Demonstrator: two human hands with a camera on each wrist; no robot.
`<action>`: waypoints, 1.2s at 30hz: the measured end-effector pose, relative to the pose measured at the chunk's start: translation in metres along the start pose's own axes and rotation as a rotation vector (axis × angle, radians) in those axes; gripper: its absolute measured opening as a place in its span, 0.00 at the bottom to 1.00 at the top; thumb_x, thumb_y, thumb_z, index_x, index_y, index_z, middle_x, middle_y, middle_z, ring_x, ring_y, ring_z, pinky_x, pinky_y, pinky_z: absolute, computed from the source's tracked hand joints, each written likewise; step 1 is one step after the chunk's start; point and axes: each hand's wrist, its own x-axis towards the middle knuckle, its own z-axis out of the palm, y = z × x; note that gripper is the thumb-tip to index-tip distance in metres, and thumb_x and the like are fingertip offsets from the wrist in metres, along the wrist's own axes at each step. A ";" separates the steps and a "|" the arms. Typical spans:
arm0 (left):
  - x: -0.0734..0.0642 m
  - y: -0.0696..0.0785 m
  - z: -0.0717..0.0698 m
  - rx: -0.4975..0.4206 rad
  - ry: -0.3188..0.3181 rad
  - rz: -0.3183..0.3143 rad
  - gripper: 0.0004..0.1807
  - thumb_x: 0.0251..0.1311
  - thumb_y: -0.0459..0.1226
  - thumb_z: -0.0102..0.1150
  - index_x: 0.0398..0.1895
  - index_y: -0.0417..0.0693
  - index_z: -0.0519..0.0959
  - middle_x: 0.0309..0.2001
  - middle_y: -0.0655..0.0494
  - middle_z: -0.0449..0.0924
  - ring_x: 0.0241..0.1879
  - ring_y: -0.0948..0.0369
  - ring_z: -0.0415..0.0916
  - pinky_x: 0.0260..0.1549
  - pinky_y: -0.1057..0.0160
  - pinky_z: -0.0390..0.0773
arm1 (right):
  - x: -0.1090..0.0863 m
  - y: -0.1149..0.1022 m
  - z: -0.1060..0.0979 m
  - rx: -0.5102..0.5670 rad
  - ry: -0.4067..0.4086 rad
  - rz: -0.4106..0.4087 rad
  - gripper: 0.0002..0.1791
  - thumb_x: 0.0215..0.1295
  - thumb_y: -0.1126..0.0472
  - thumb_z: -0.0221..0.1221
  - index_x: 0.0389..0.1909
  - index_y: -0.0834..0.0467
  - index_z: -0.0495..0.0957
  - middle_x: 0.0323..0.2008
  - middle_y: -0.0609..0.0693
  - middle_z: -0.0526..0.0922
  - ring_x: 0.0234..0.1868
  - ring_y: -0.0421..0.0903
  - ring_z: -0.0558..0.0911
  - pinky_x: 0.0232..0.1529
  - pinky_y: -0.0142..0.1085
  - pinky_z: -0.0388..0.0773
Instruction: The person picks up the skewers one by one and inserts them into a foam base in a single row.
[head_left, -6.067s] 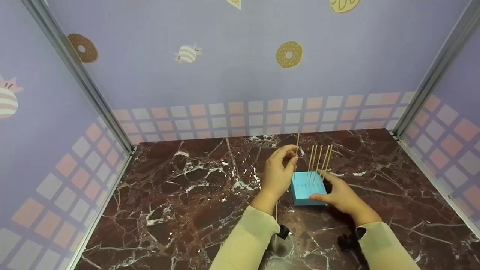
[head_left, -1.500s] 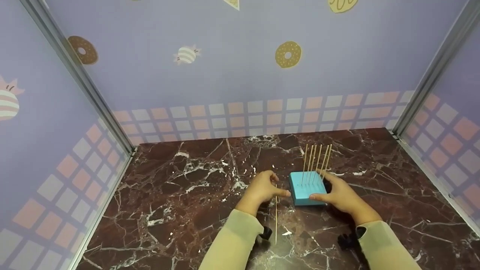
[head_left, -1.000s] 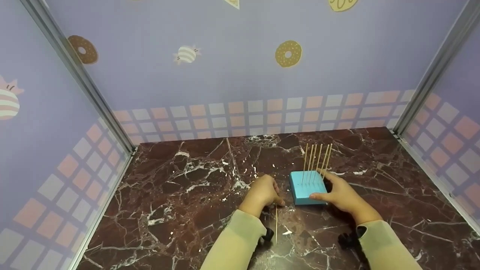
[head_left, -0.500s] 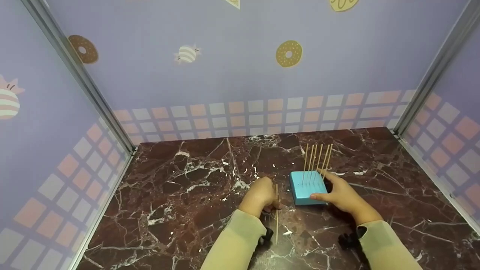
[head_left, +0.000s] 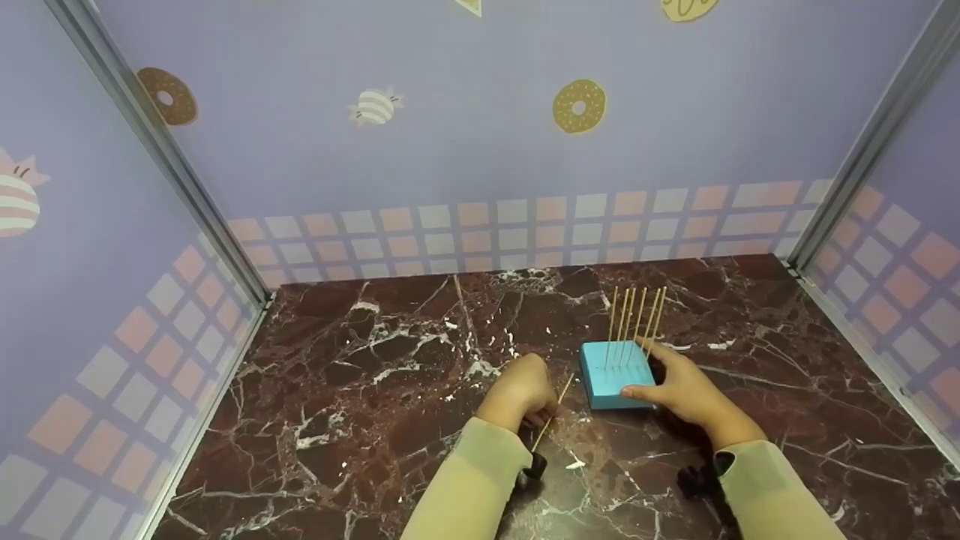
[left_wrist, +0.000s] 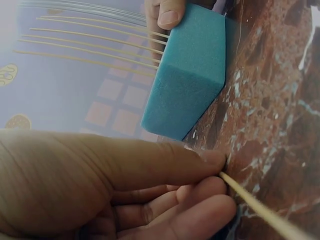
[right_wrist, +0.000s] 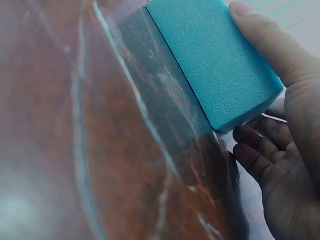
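Observation:
My left hand point(head_left: 521, 394) is low over the table, left of a blue foam block point(head_left: 622, 401). Between its thumb and fingers it pinches a thin wooden skewer point(left_wrist: 260, 209), which slants toward the block in the head view, its upper end point(head_left: 567, 386) near the block's left side. My right hand point(head_left: 679, 386) holds the block from the right, thumb on the near corner and the other fingers behind. Several skewers point(head_left: 623, 315) stand upright in a row in the block's top, leaning slightly. In the right wrist view the block point(right_wrist: 215, 60) sits on the tabletop.
The dark red marble table point(head_left: 375, 442) has white veins and small white flecks. Purple patterned panels point(head_left: 480, 150) stand behind and at both sides, joined by metal corner posts point(head_left: 157, 157). Black wrist devices point(head_left: 535, 466) sit under the sleeves.
Earlier my left hand held another skewer at the block; that one now stands in it. The hand came down to the skewer lying on the table, pinched it and turned it slantwise. Right hand steady.

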 end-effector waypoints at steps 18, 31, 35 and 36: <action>-0.004 0.004 -0.004 0.049 0.031 0.048 0.21 0.57 0.25 0.77 0.11 0.46 0.78 0.15 0.51 0.83 0.13 0.58 0.79 0.13 0.63 0.79 | 0.000 0.000 0.000 -0.012 -0.013 0.000 0.62 0.67 0.40 0.80 0.90 0.63 0.59 0.87 0.73 0.60 0.87 0.78 0.59 0.84 0.78 0.58; -0.010 0.008 -0.022 0.006 0.129 0.177 0.18 0.63 0.31 0.73 0.18 0.53 0.78 0.18 0.62 0.74 0.19 0.62 0.68 0.23 0.63 0.69 | 0.002 -0.001 0.000 -0.016 -0.005 -0.012 0.62 0.66 0.40 0.80 0.89 0.64 0.59 0.86 0.74 0.63 0.86 0.79 0.60 0.83 0.79 0.59; -0.012 0.008 -0.026 -0.032 0.154 0.244 0.08 0.68 0.33 0.72 0.30 0.51 0.84 0.29 0.59 0.80 0.28 0.61 0.72 0.32 0.61 0.74 | 0.001 -0.001 0.000 -0.021 -0.004 -0.016 0.61 0.66 0.40 0.80 0.89 0.64 0.60 0.86 0.73 0.62 0.86 0.79 0.60 0.84 0.78 0.59; -0.012 0.008 -0.027 -0.045 0.161 0.256 0.05 0.68 0.34 0.72 0.34 0.50 0.85 0.33 0.59 0.83 0.30 0.61 0.74 0.35 0.60 0.76 | 0.001 -0.001 0.000 -0.023 -0.004 -0.018 0.62 0.66 0.40 0.80 0.89 0.64 0.60 0.87 0.73 0.62 0.87 0.79 0.60 0.83 0.78 0.59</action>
